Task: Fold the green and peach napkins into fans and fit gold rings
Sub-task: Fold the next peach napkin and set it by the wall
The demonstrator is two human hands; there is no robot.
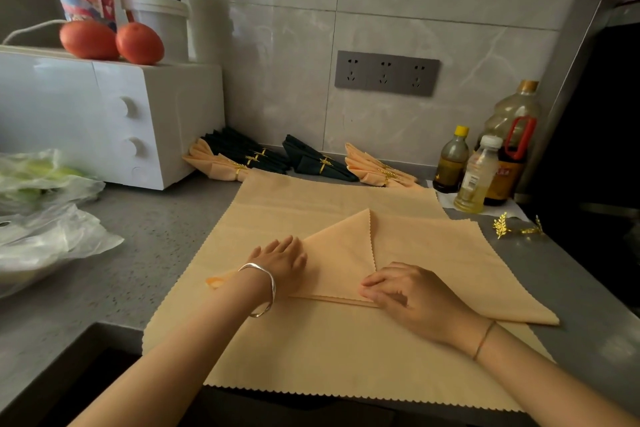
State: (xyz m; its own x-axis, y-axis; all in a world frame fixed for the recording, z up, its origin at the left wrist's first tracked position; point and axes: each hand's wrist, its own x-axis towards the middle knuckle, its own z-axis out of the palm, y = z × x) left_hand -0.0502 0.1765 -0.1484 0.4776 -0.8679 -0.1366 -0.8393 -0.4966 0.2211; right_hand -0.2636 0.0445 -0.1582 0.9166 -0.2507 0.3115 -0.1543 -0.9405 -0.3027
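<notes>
Left hand [280, 260] flat on peach napkin [311, 340]; right hand [408, 295], fingers bent, on its fold, grip unclear. Behind the napkin: ringed fans [322, 163], bottles [478, 177].

I count three bottles [478, 177], two reddish fruits [88, 40], two loose gold rings [500, 225], two flat peach napkins [311, 340] (ringed fans [318, 163] too bunched to count).
</notes>
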